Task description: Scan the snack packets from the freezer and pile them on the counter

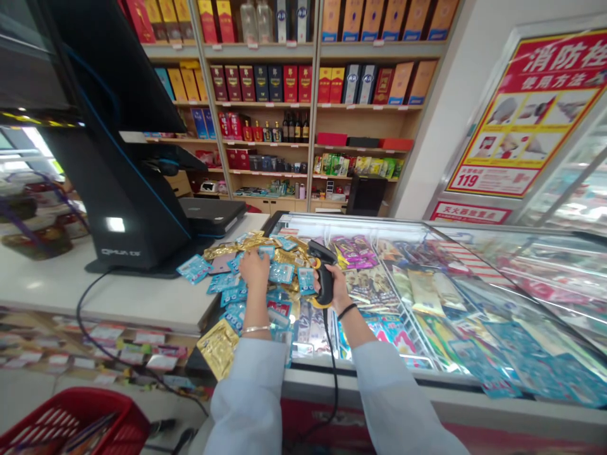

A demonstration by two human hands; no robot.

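from my head camera, my left hand (253, 268) is down on a loose heap of small pale-blue foil sachets (281, 273) and crinkled gold foil packets (218, 346), its fingers half curled; i cannot tell whether it has hold of a sachet. a thin silver bangle (256, 329) circles that wrist. my right hand (334, 292) is closed firmly around the grip of a black-and-yellow handheld barcode scanner (324, 278), whose thin black cable (332, 373) hangs down past the edge. the heap lies where a white counter (95, 291) meets a long glass-topped freezer (474, 278) full of bright packets. a tall black checkout terminal (137, 215) stands on the counter to my left, and wooden shelves of boxed liquor (294, 82) rise behind. a red plastic basket (102, 404) sits low on my left.
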